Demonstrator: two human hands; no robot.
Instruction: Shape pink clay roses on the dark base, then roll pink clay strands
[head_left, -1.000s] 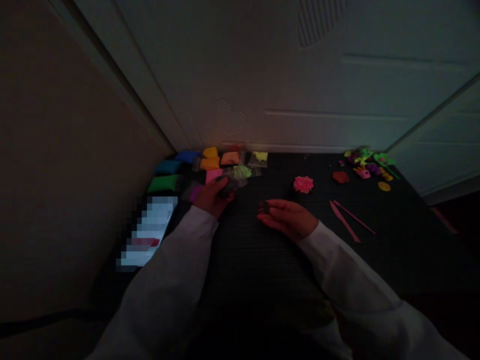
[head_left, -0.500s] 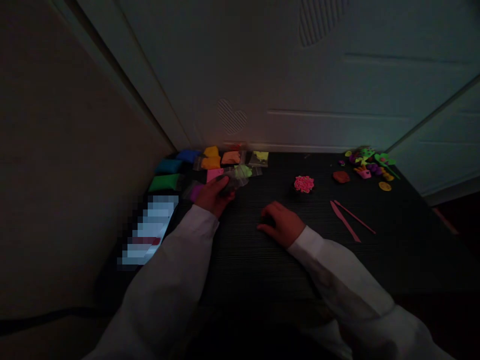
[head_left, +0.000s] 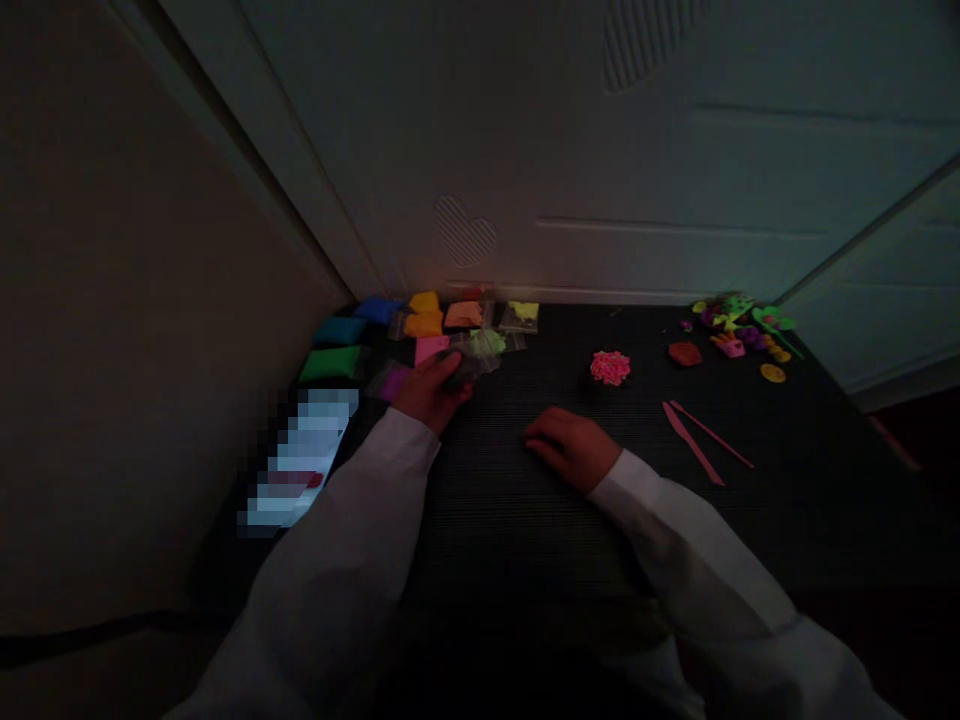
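Observation:
My left hand (head_left: 429, 390) is closed on a small clear plastic bag (head_left: 469, 364) with something dark in it, right beside a cluster of bags of coloured clay (head_left: 424, 325). My right hand (head_left: 570, 448) lies palm down on the dark ribbed mat (head_left: 525, 520), fingers flat and pointing left. Whatever is under its palm is hidden. A pink clay flower (head_left: 610, 367) sits on the mat just beyond the right hand.
Two pink modelling tools (head_left: 697, 445) lie to the right. Small clay figures (head_left: 739, 330) and a reddish lump (head_left: 684, 353) sit at the far right by the white door (head_left: 600, 150). A blurred-out flat item (head_left: 300, 460) lies at the mat's left edge. The light is very dim.
My right hand, palm up with a small dark lump in it a second ago, has turned palm down onto the mat. My left hand has stayed on the bag.

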